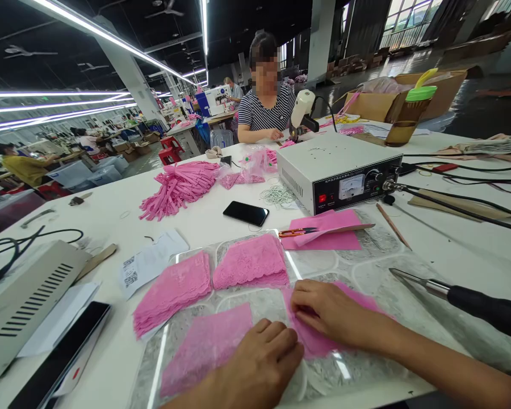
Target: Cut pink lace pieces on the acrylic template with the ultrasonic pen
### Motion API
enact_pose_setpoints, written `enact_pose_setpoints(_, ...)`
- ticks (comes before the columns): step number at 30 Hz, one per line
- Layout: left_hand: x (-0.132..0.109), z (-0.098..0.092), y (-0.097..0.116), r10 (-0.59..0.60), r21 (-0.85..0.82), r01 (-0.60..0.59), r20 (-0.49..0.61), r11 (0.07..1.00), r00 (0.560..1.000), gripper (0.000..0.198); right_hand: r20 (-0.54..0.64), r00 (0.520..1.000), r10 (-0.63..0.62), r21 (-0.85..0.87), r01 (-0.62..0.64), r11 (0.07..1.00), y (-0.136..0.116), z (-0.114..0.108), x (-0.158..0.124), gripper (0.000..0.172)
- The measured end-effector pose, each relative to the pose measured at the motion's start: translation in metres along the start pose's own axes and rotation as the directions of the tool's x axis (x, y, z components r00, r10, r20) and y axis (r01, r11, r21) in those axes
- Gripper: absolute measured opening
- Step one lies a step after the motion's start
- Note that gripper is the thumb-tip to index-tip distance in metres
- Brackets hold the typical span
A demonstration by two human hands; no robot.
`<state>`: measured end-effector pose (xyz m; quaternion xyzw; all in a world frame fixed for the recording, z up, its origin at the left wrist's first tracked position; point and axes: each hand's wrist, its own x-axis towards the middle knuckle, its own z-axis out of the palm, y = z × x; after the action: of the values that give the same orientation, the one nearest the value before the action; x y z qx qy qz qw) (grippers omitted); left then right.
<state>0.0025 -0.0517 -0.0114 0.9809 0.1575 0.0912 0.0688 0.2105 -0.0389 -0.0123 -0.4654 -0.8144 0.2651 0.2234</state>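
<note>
My left hand (262,359) and right hand (330,309) curl, can't tell if pinching; dragging could crease pink sheet (310,342) under right.

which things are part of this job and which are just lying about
Likely in the work:
pink piece under right hand
pink piece by left hand
two pink stacks

Probably lying about:
phone beyond stacks
green-lidded bottle
printed paper

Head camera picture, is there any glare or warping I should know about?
Head view: white glare streaks on the clear sheet, some beside the pink stacks; head view: the left pillar leans, probably wide-angle distortion; head view: bright tubes stand out against the dark ceiling.
</note>
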Motion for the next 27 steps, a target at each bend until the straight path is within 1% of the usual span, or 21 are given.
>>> enact_pose_setpoints(3,0.001,0.001,0.0,0.028,0.01,-0.027,-0.024,1.0,0.999,0.016,-0.004,0.999,0.036,0.009,-0.036,0.999,0.003,-0.004,0.002,0.019)
enact_pose_setpoints(10,0.002,0.001,-0.005,0.022,-0.035,-0.024,-0.044,0.999,0.999,0.015,-0.108,0.987,0.117,0.032,-0.114,0.993,0.018,-0.009,0.022,0.014)
enact_pose_setpoints(13,0.004,-0.002,-0.007,0.026,-0.059,-0.031,-0.086,0.998,0.996,0.017,-0.162,0.977,0.139,0.054,-0.132,0.99,0.023,-0.019,0.019,0.015)
enact_pose_setpoints(16,0.01,-0.008,-0.01,-0.001,-0.05,-0.006,-0.148,0.999,0.989,0.018,-0.19,0.967,0.172,0.067,-0.162,0.985,0.023,-0.036,-0.004,0.017)
enact_pose_setpoints(19,0.02,-0.011,-0.012,-0.048,-0.061,0.039,-0.155,0.997,0.987,0.014,-0.179,0.959,0.222,0.043,-0.218,0.975,0.023,-0.047,-0.037,0.017)
enact_pose_setpoints(21,0.027,-0.008,-0.013,-0.088,-0.096,0.077,-0.121,0.992,0.989,0.006,-0.175,0.95,0.26,0.011,-0.262,0.965,0.025,-0.046,-0.058,0.01)
enact_pose_setpoints(22,0.03,-0.006,-0.013,-0.113,-0.11,0.102,-0.103,0.989,0.988,0.005,-0.175,0.944,0.281,-0.014,-0.288,0.958,0.027,-0.044,-0.067,0.01)
enact_pose_setpoints(24,0.035,-0.001,-0.014,-0.166,-0.117,0.157,-0.066,0.981,0.984,0.019,-0.172,0.933,0.317,-0.076,-0.334,0.94,0.031,-0.036,-0.079,0.011)
enact_pose_setpoints(25,0.038,0.002,-0.014,-0.185,-0.102,0.179,-0.051,0.979,0.981,0.024,-0.167,0.929,0.33,-0.091,-0.348,0.933,0.033,-0.032,-0.083,0.009)
enact_pose_setpoints(26,0.04,0.004,-0.014,-0.196,-0.077,0.192,-0.041,0.978,0.98,0.025,-0.167,0.927,0.337,-0.09,-0.355,0.931,0.035,-0.029,-0.086,0.008)
enact_pose_setpoints(27,0.042,0.006,-0.014,-0.201,-0.048,0.199,-0.037,0.979,0.979,0.022,-0.17,0.925,0.339,-0.069,-0.354,0.933,0.037,-0.027,-0.087,0.01)
